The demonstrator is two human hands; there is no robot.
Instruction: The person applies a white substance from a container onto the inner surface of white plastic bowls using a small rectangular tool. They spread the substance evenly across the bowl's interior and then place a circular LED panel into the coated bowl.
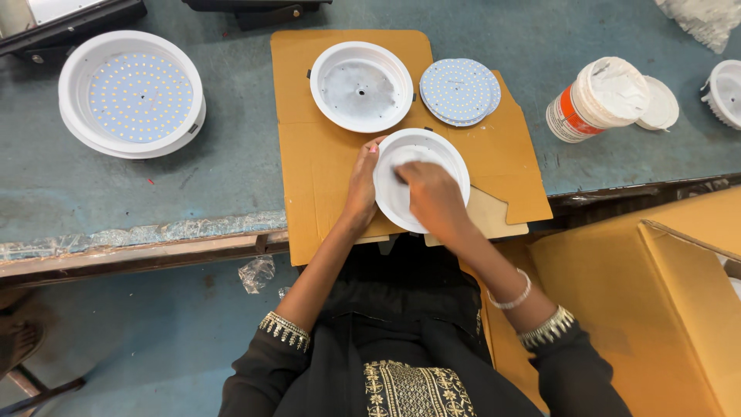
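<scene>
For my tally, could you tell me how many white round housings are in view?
4: one with LEDs far left, an empty one on the cardboard, one held in both hands, one cut off at the right edge.

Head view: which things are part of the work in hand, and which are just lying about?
In hand:
left hand
right hand
white housing
empty housing
LED discs
cardboard sheet

Lying about:
white tub
tub lid
finished lamp
cardboard box
plastic scrap

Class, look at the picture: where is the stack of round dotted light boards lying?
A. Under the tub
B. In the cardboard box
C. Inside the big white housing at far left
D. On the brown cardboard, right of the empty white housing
D: the stack of boards lies on the cardboard sheet, just right of the empty white housing.
</scene>
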